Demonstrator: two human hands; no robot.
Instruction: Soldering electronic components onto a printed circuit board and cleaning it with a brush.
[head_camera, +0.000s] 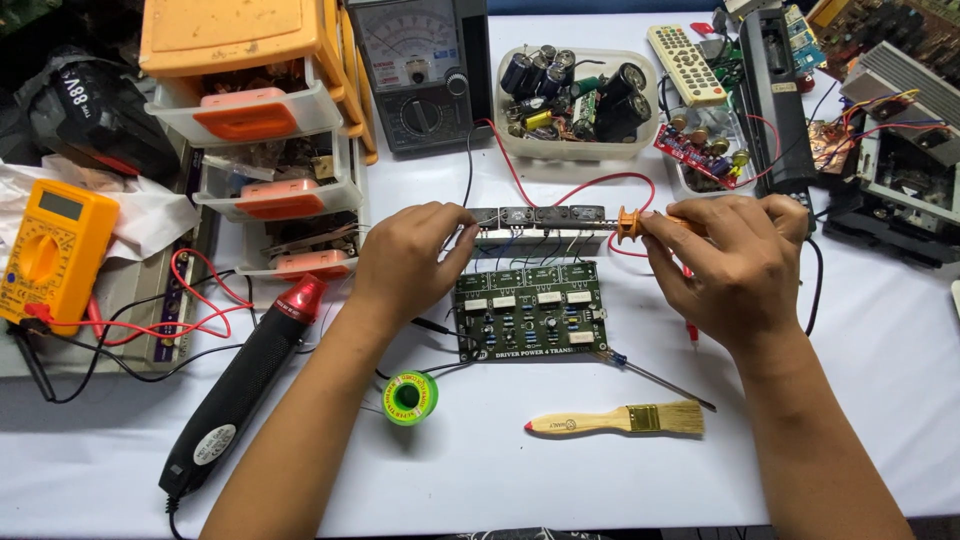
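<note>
Left hand (408, 262) pinches thin solder wire at the grey transistor row (545, 217). Right hand (735, 268), curled, grips an orange-handled soldering iron (640, 223) levelled at it.

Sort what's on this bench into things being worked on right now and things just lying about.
In use:
- left hand on the row of transistors
- right hand holding the orange-collared soldering iron
- green circuit board

Lying about:
- solder spool
- brush
- screwdriver
- black heat gun
- yellow multimeter
- remote control
- tub of capacitors
</note>
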